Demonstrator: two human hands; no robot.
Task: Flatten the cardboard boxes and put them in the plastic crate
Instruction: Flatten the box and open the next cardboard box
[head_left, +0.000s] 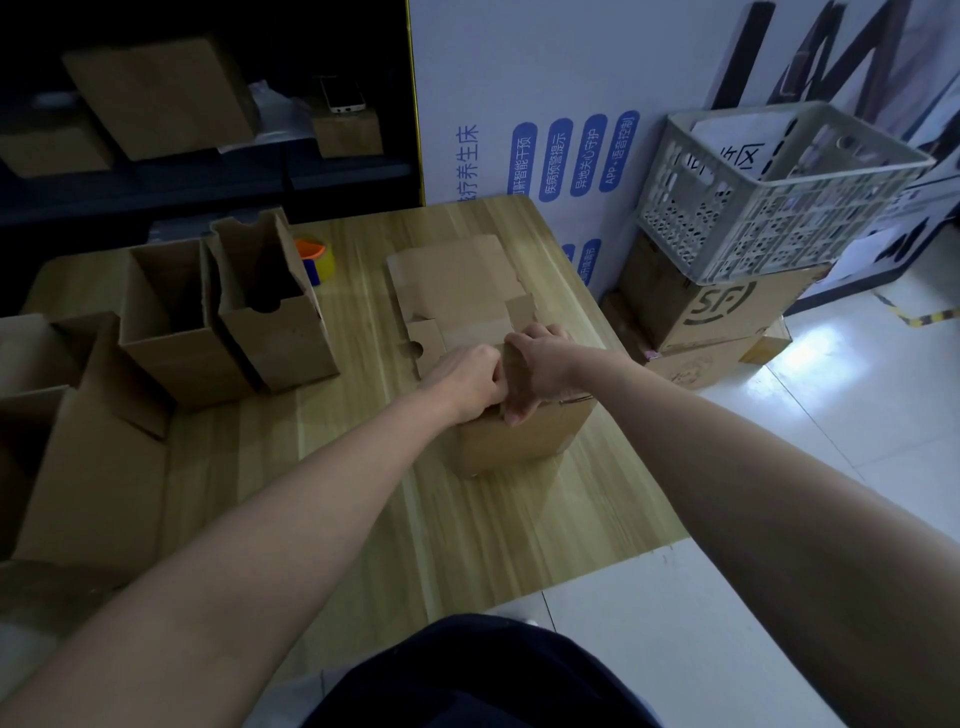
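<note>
A small cardboard box (519, 441) stands on the wooden table (363, 493) near its right side. My left hand (470, 376) and my right hand (540, 364) both grip the flaps at its top, fingers curled over the edge. Just behind it lies a flattened box (457, 280). Two upright open boxes (182, 322) (270, 306) stand at the table's left. The grey plastic crate (779, 192) sits off the table at the right, on a stack of cartons.
A roll of tape (317, 260) with an orange holder lies behind the upright boxes. Larger open cartons (78, 441) crowd the left edge. An SF-marked carton (722, 312) under the crate rests on the white tiled floor. A printed panel stands behind the table.
</note>
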